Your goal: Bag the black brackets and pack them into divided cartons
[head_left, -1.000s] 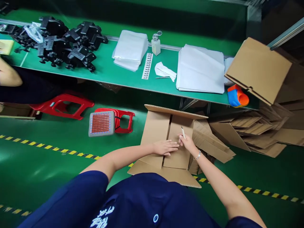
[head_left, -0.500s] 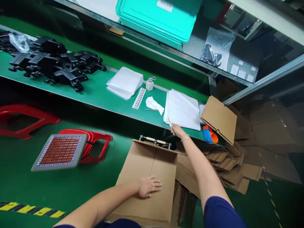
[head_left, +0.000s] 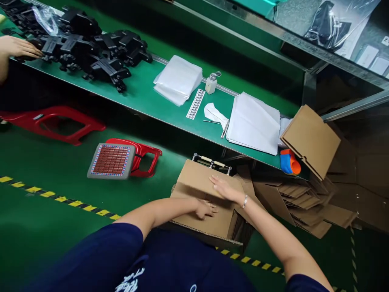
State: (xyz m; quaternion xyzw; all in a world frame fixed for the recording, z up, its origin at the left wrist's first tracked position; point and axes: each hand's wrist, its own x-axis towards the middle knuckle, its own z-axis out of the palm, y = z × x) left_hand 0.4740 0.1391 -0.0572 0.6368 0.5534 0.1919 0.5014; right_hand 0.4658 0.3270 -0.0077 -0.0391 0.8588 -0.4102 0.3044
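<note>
A brown cardboard box [head_left: 194,182] stands on the green floor in front of me, its top flaps folded down. My left hand [head_left: 206,209] lies on the top near the front edge, fingers curled and pressing on the flap. My right hand [head_left: 224,189] rests flat on the top flap, fingers stretched out, with a bracelet at the wrist. Neither hand holds anything. A pen [head_left: 225,129] lies on the green workbench [head_left: 142,97] beside a stack of white sheets [head_left: 254,123].
The bench carries black plastic parts [head_left: 91,52], white bags [head_left: 178,79], a small bottle [head_left: 210,83], a label strip [head_left: 195,104], a tape roll [head_left: 289,161] and a flat carton [head_left: 310,140]. Another person's hand [head_left: 18,48] reaches in at far left. Red stools [head_left: 54,123], a cushion [head_left: 111,160] and flattened cartons [head_left: 304,202] surround the box.
My right hand came back from the bench, leaving the pen beside the white sheets, and now lies flat on the box. The left hand stayed on the box top.
</note>
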